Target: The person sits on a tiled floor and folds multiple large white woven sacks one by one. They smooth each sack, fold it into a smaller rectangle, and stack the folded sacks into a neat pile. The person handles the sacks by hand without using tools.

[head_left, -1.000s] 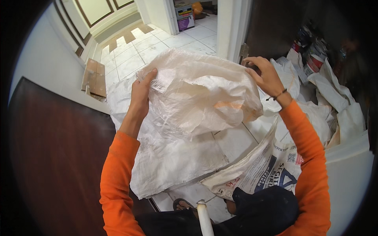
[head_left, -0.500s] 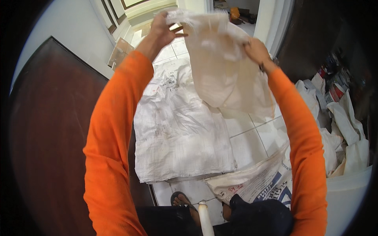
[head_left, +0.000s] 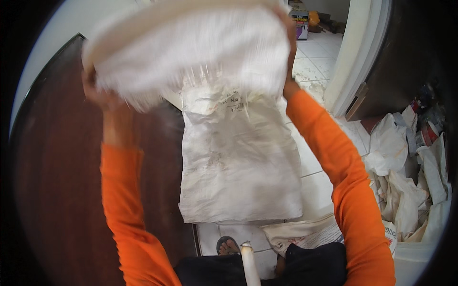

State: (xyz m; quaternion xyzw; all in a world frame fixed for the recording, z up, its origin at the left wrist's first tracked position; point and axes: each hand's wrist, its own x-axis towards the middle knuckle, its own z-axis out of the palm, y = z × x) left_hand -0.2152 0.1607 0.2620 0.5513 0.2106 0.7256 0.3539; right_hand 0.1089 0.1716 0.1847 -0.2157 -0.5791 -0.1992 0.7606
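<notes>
Fingers on blurred white sack

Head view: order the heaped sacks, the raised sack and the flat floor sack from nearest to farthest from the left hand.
1. Raised sack, held by the left hand
2. Flat floor sack, in the middle
3. Heaped sacks, far right

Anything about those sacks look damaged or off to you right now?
Yes. The raised white sack looks frayed: loose threads hang along its lower edge, though motion blurs it. The flat sack below it also has a dark smudge left of its middle.
</notes>
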